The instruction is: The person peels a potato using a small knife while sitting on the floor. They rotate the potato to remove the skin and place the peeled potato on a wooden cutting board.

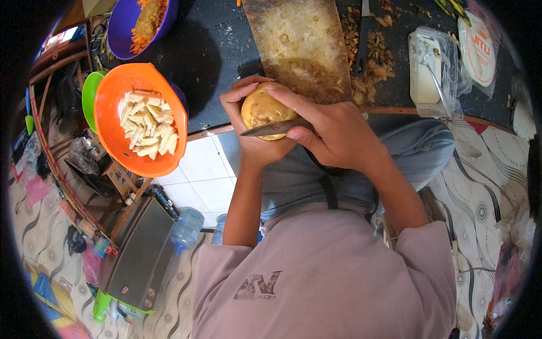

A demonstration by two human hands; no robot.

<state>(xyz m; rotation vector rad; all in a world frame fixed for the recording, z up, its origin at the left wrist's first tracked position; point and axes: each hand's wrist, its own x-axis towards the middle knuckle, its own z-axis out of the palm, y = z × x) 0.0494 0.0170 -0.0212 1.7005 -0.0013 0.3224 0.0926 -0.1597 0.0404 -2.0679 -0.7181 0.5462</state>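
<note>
A large potato [267,106] with brownish-yellow skin rests in my left hand [258,144], whose fingers curl round its far side. My right hand [343,131] grips a knife, and its blade [273,127] lies across the near part of the potato. The right index finger reaches over the potato's top, and the thumb presses by the blade. The handle is mostly hidden by the hand. Just beyond both hands is a worn wooden cutting board [302,46]. To the left, an orange plastic bowl [112,135] holds pale cut sticks.
A purple bowl [114,36] with orange shreds stands at the back left, a green bowl [89,95] behind the orange one. Peelings [379,63] and a dark-handled utensil [362,46] lie right of the board. Farther right is a clear plastic container [427,80] with a spoon [438,84].
</note>
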